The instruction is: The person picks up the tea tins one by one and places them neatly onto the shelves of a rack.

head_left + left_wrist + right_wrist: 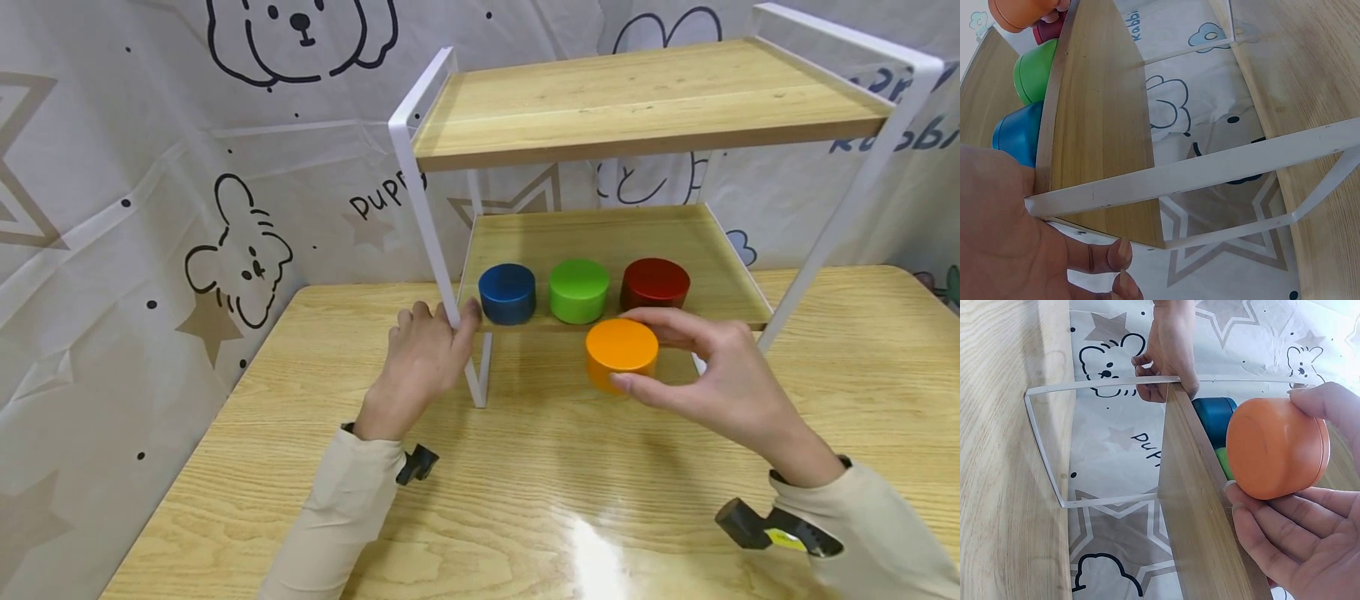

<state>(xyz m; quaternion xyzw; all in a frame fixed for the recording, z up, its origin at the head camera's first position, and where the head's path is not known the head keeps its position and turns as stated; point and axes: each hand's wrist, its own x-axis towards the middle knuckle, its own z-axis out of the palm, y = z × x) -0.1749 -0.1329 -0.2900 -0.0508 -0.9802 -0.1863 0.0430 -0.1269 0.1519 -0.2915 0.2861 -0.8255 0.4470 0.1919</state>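
Note:
My right hand (738,387) holds an orange round lidded container (622,357) between thumb and fingers, just in front of the lower board of a two-tier shelf (645,100). In the right wrist view the orange container (1279,449) shows its smooth flat base. On the lower board stand a blue container (507,295), a green one (579,292) and a dark red one (655,283), side by side along the front edge. My left hand (426,358) grips the shelf's white front left post, thumb on the inner side near the blue container and fingers on the outer side.
The white-framed shelf stands on a wood-grain table (262,492). Its upper board (660,92) overhangs the lower one. Behind hangs a pale cloth (315,200) printed with cartoon animals and stars. A white post (847,200) rises at the shelf's front right.

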